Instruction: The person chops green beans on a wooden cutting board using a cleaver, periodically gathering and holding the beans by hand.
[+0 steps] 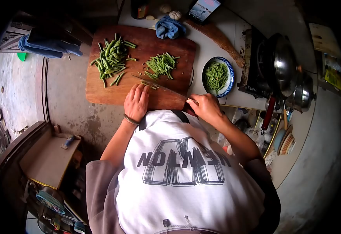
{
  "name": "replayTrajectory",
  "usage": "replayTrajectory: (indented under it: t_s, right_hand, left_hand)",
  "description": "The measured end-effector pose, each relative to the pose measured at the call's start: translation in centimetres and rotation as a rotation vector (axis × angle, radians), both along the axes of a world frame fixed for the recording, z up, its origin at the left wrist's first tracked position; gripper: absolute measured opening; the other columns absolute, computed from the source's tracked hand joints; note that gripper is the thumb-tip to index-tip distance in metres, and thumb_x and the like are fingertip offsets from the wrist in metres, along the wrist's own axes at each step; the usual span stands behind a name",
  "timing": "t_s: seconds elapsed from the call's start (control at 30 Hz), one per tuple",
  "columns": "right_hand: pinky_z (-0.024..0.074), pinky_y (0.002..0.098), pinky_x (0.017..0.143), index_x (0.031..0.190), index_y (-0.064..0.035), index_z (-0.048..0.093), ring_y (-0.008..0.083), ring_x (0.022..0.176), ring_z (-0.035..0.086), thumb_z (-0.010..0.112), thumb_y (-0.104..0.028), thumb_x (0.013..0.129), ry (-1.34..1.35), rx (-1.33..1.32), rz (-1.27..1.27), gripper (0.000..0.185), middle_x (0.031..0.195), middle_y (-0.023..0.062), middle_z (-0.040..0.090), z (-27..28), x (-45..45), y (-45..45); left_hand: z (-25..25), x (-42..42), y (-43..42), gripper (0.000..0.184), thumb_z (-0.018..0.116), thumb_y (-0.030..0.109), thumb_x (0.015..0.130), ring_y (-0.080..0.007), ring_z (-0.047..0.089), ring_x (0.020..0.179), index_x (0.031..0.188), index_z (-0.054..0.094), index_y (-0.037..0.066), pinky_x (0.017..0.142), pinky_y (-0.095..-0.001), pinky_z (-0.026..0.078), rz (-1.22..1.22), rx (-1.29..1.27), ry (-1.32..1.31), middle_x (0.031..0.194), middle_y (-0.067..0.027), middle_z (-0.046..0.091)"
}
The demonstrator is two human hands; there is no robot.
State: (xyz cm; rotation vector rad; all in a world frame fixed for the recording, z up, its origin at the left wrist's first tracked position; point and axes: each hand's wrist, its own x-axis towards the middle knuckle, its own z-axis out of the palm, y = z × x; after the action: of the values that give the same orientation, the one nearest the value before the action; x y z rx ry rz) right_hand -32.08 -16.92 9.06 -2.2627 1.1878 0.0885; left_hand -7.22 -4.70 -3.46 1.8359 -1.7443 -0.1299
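My right hand (204, 106) is wrapped round the handle of a kitchen knife (164, 88), its blade pointing left across a wooden cutting board (116, 91). Beside the blade, my left hand (136, 100) presses its fingers together on a few green beans (143, 84) near the board's front edge. Behind the blade lies a heap of thinly sliced green beans (162, 65). Longer bean pieces (112, 56) are piled at the board's back left. To the right stands a blue-rimmed bowl (231, 80) with sliced beans in it.
A crumpled blue cloth (169, 27) touches the board's back edge, near garlic (175, 15). A phone or screen (203, 9) leans at the back. Right of the bowl, a lidded wok (283, 64) sits on a stove (252, 58), with a pot (303, 93) beside it.
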Motion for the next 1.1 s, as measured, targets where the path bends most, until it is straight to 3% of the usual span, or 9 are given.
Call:
replayTrajectory:
  t_s: [0.6, 1.1]
  right_hand:
    - [0.0533, 0.0530, 0.063, 0.085, -0.0041, 0.068, 0.0458, 0.069, 0.067, 0.070, -0.029, 0.095, 0.060, 0.138, -0.092, 0.027, 0.073, 0.0230, 0.068, 0.2, -0.2, 1.2]
    - [0.0539, 0.0546, 0.065, 0.086, -0.0064, 0.068, 0.0450, 0.073, 0.069, 0.069, -0.030, 0.096, 0.099, 0.069, -0.090, 0.025, 0.077, 0.0216, 0.070, -1.8, 0.4, 3.0]
  left_hand:
    - [0.6, 0.4, -0.3, 0.036, 0.068, 0.008, 0.090, -0.0313, 0.060, 0.121, 0.126, 0.065, 0.004, 0.097, -0.0407, 0.054, -0.030, 0.013, 0.037, 0.130, -0.0112, 0.063]
    - [0.4, 0.4, -0.4, 0.033, 0.067, 0.011, 0.092, -0.0313, 0.060, 0.122, 0.124, 0.067, 0.002, 0.096, -0.0417, 0.052, -0.055, 0.013, -0.009, 0.130, -0.0119, 0.064]
